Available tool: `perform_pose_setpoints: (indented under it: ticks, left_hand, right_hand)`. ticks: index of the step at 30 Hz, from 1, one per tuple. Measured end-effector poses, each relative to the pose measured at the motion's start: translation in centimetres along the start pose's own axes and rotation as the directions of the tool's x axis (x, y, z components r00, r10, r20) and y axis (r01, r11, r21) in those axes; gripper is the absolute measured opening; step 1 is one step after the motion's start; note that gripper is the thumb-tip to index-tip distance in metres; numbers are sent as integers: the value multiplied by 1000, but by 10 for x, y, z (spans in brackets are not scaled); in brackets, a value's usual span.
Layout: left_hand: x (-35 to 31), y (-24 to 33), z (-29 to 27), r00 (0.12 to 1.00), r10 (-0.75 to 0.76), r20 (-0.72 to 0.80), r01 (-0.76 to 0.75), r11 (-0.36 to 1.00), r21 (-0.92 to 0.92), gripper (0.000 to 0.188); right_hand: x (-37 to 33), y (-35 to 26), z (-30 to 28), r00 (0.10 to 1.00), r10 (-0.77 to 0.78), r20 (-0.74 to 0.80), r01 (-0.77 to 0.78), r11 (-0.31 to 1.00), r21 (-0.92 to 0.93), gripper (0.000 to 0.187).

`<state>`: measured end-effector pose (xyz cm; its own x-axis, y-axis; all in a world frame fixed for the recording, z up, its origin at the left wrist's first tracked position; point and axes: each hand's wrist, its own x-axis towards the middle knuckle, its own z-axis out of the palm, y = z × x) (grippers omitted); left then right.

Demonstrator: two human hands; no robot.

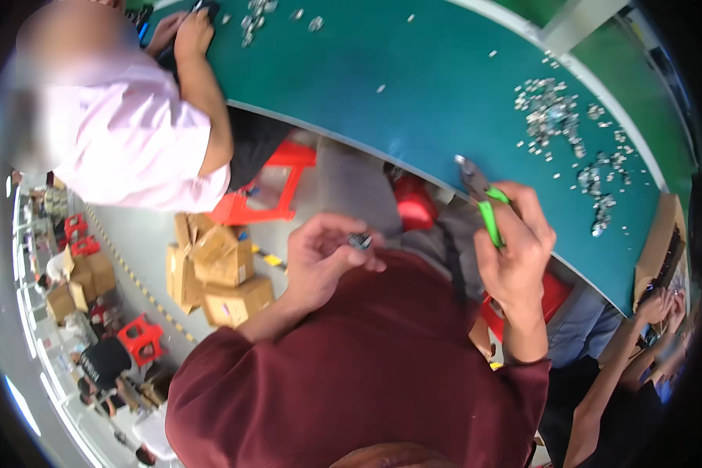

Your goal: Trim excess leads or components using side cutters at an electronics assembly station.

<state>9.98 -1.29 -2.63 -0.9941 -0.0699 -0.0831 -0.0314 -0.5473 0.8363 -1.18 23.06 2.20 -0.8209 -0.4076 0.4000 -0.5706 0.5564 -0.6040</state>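
My left hand [324, 261] is in front of my chest, its thumb and fingers closed on a small dark metal part [359, 240]. The exact kind of this part is too small to make out. In my right hand [517, 253] are pliers [473, 181] with green handles [490, 222]. Their jaws point up and left, over the near edge of the green table [413, 101], and hold a tiny pale piece [459, 160]. The two hands are well apart, with the pliers off to the right of the metal part.
Many small shiny metal pieces [550, 113] lie heaped on the table's right side, with others [253, 19] at its far left. A cardboard box [657, 242] stands at the right end. Co-workers sit on both sides. Red stools [285, 175] and cardboard boxes [218, 261] stand on the floor.
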Motion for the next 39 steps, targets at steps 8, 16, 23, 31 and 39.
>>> perform_pose_setpoints:
  ticks: [8, 16, 23, 31, 39]
  left_hand:
    - [18, 1, 9, 991, 131, -37, -121, 973, 197, 29]
    - [117, 23, 1, 897, 441, 34, -300, 551, 779, 24]
    - [244, 44, -55, 816, 525, 242, -350, 116, 930, 24]
    - [278, 65, -91, 818, 472, 328, -347, -49, 937, 22]
    - [292, 73, -107, 678, 633, 374, -311, -214, 926, 32]
  right_hand:
    - [76, 73, -11, 972, -62, -228, -66, 855, -515, 48]
    - [6, 91, -10, 965, 19, -260, -123, 913, -390, 46]
    - [-23, 106, -7, 928, 54, -368, -211, 891, -403, 43]
    - [-24, 111, -6, 972, 10, -233, -133, 843, -521, 38]
    - [-25, 110, -8, 983, 5, -182, -108, 821, -561, 43]
